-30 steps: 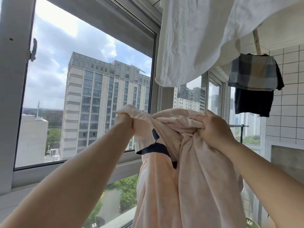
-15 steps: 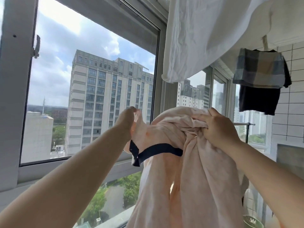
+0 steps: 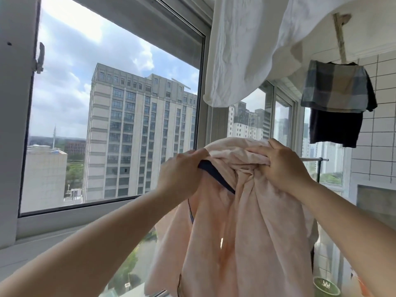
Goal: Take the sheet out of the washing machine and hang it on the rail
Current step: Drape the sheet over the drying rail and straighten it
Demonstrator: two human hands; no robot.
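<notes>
Both hands grip the bunched top of the pink sheet (image 3: 246, 221): left hand (image 3: 180, 174), right hand (image 3: 282, 166). A white cloth (image 3: 246, 50) hangs above; the rail (image 3: 315, 160) is behind.

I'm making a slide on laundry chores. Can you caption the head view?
Both hands, left hand and right hand, grip a bunched pink sheet beside a window.

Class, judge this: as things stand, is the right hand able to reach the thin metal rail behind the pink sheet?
Probably yes. The right hand grips the pink sheet bunched just in front of the rail, with only that cloth between them, though depth is hard to judge.
</notes>
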